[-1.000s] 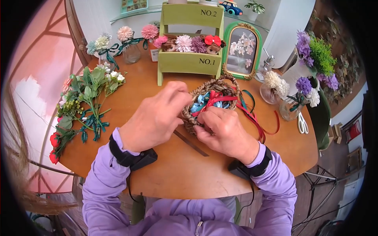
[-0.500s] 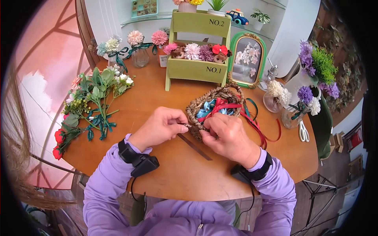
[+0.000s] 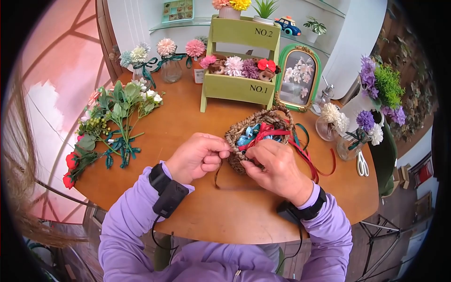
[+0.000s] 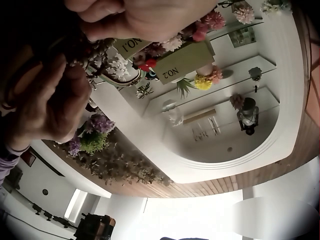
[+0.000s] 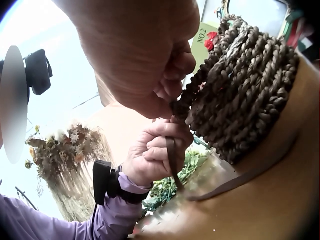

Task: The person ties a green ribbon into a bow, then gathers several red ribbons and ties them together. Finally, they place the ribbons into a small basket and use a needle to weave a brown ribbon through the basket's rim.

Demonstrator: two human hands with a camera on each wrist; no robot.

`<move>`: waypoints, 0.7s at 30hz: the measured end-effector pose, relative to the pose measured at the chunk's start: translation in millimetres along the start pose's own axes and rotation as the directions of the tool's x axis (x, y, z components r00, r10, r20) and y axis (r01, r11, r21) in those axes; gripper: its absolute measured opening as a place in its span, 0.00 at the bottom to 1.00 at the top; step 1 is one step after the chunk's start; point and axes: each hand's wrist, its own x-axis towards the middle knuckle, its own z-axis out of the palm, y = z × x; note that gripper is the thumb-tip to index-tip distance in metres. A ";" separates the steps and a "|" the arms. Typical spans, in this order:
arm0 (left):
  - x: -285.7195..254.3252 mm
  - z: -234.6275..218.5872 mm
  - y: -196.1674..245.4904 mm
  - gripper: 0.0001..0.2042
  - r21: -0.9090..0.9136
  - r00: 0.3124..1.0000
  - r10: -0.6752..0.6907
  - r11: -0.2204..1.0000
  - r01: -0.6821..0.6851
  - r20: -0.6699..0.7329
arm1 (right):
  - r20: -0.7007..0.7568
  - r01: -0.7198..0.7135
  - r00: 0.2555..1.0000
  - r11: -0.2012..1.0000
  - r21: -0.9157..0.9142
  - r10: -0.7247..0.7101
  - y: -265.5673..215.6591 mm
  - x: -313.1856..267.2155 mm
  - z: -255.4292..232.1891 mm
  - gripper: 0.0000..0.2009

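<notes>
A brown woven basket (image 3: 233, 136) holds blue ribbon (image 3: 245, 137) and red ribbon (image 3: 268, 133), with red tails hanging over its right side. My left hand (image 3: 199, 159) is at the basket's near left rim, thumb and fingers pinching a narrow brown ribbon (image 5: 171, 159). From those fingers the ribbon droops to the table and runs along beneath the basket. Curled over the near rim, my right hand (image 3: 279, 168) grips the basket there. In the right wrist view both hands' fingertips meet at the rim, and the woven wall (image 5: 245, 90) shows large.
Artificial flowers (image 3: 120, 108) tied with green ribbon lie at left. A green two-tier stand (image 3: 237, 89) and an oval-topped frame (image 3: 280, 61) stand behind the basket. Vases with pompom flowers (image 3: 330, 113) and white-handled scissors (image 3: 362, 164) are at right.
My left hand has come down from beside the basket to its near rim, and the brown ribbon's end has risen from the table. My right hand stays on the rim; the head view shifts slightly.
</notes>
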 end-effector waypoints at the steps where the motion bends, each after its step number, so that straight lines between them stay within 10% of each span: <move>1: -0.5 1.4 -0.3 0.06 0.000 1.000 0.000 1.000 0.000 0.000 | -0.007 0.014 1.000 1.000 -0.007 -0.014 0.3 -0.4 -0.7 0.09; 21: -8.7 13.2 -13.6 0.02 -0.047 0.981 0.142 0.988 -0.150 -0.133 | 0.009 0.030 0.999 0.968 0.249 -0.033 15.0 3.0 0.5 0.08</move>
